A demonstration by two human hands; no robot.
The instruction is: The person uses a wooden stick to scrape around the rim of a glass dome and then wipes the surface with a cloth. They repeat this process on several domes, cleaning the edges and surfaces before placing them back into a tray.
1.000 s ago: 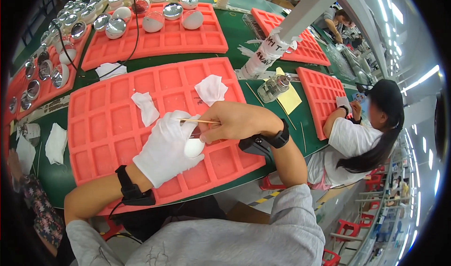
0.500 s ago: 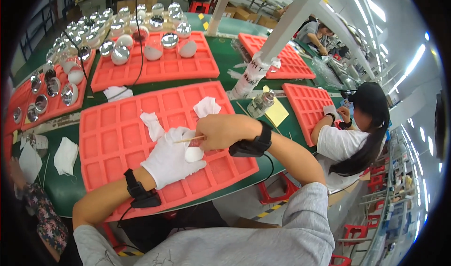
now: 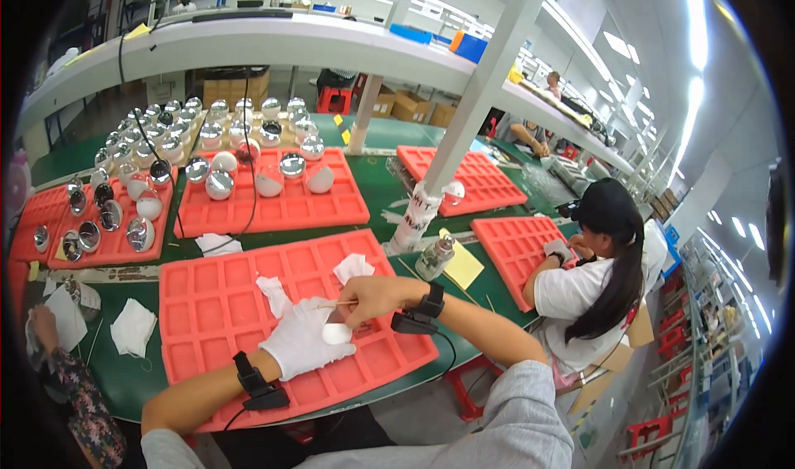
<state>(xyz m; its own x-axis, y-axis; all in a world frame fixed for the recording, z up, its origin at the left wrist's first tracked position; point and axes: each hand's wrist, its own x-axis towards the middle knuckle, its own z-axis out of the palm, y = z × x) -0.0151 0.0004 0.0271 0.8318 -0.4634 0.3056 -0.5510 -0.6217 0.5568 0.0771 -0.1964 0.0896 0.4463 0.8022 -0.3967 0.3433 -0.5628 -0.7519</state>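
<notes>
My left hand (image 3: 300, 341), in a white glove, is closed around a small rounded piece with a white, shiny face (image 3: 336, 334). It is held low over a red tray with square pockets (image 3: 186, 316). My bare right hand (image 3: 374, 298) pinches a thin wooden stick (image 3: 335, 304), which lies across the top of the gloved fingers above the piece. Fingers partly hide the piece, so I cannot tell whether the stick touches it. Two crumpled white cloths (image 3: 354, 268) lie on the tray just beyond my hands.
A glass bottle with a metal top (image 3: 435, 258) stands right of the tray by yellow paper (image 3: 466, 265). Mirrored domes (image 3: 219, 182) fill trays at the back left. A post (image 3: 489, 96) rises beyond the bottle. Co-workers sit at right (image 3: 600, 254) and left, where a flowered sleeve (image 3: 91, 411) shows.
The view has tilted up, so the table sits lower and a shelf shows at the back. Both hands keep nearly the same hold on the piece and the stick.
</notes>
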